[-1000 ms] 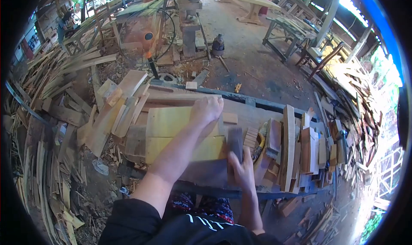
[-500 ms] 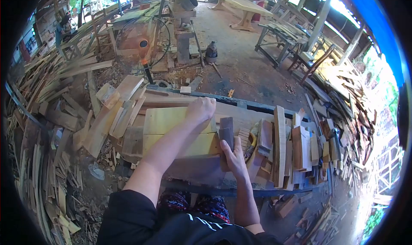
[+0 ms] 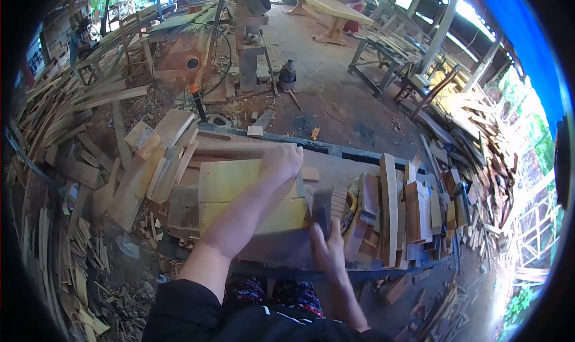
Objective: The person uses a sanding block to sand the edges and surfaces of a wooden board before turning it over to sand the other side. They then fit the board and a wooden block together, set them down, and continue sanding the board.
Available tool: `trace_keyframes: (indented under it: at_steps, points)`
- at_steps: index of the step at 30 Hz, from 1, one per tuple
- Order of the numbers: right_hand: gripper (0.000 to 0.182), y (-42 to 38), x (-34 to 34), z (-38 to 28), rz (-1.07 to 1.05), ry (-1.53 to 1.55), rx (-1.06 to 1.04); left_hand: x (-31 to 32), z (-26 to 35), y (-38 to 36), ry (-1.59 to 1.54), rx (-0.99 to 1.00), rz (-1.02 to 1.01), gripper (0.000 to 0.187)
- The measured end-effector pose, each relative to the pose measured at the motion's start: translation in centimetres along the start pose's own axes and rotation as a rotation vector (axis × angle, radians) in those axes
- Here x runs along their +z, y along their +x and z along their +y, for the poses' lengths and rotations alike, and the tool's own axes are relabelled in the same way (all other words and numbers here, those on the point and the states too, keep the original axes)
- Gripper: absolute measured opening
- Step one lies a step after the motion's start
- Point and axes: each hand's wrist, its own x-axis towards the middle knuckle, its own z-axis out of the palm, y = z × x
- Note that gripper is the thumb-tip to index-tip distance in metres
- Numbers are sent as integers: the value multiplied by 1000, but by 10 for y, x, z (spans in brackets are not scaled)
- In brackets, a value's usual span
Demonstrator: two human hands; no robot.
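Note:
A pale yellow wooden board (image 3: 230, 180), with a line running across it, lies on the bench in front of me. My left hand (image 3: 281, 162) is closed in a fist at the board's far right corner; whatever its fingers hold is hidden. At the board's right edge, my right hand (image 3: 328, 249) grips a dark rectangular block (image 3: 321, 207), thumb along its near side. The block is tilted upright and blurred by motion. Just beyond it lie a slatted wooden piece (image 3: 338, 203) and a curved yellow-handled tool (image 3: 352, 207), partly covered.
Wood blocks line the bench on the right, including a long upright piece (image 3: 389, 210). More offcuts (image 3: 135, 180) crowd the left. Beyond the bench stand a fan (image 3: 191, 63), a dark jug (image 3: 287, 75) and a large wooden table (image 3: 335, 9). A person in red (image 3: 354, 6) is near that table.
My right hand and the dark block have moved toward me along the board's right edge. My left hand stays closed at the far corner. The whole view has shifted slightly.

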Motion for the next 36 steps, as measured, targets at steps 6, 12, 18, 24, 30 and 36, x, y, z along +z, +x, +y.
trace_keyframes:
  at_steps: [6,12,18,24,30,36]
  points:
    - [41,31,7,-3,20,-88,7,11,-6,7,12,28,7,44]
    - [51,-16,3,2,11,-38,109,16,-7,7,-32,-10,134,45]
    - [50,30,7,5,4,-59,40,22,-8,6,-55,-38,134,47]
    - [37,-21,-1,6,-19,-27,155,13,-3,6,-38,6,110,46]
    - [41,31,5,5,-40,-19,46,10,-4,1,-13,-11,65,46]
    - [44,-9,3,-4,14,9,101,14,-8,4,-86,-10,20,50]
